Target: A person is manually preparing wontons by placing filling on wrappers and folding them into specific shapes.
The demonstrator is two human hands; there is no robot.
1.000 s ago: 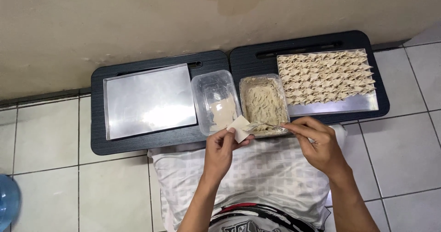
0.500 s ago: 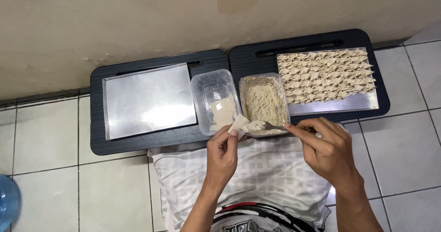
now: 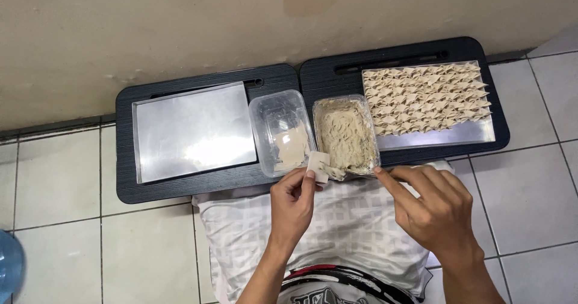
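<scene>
Two black lap tables (image 3: 205, 186) sit on the tiled floor. The left one carries an empty steel tray (image 3: 192, 129). Right of that tray stand a clear tub of wrappers (image 3: 282, 132) and a tub of filling (image 3: 346, 135). The left hand (image 3: 294, 201) pinches a dumpling wrapper (image 3: 317, 165) just in front of the filling tub. The right hand (image 3: 433, 204), loosely curled, holds a thin stick at that tub's near edge.

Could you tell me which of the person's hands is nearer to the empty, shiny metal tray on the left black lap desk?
Left. The left hand, pinching a small pale dough wrapper, sits just below and right of the empty metal tray. The right hand is farther right, by the clear filling tub.
</scene>
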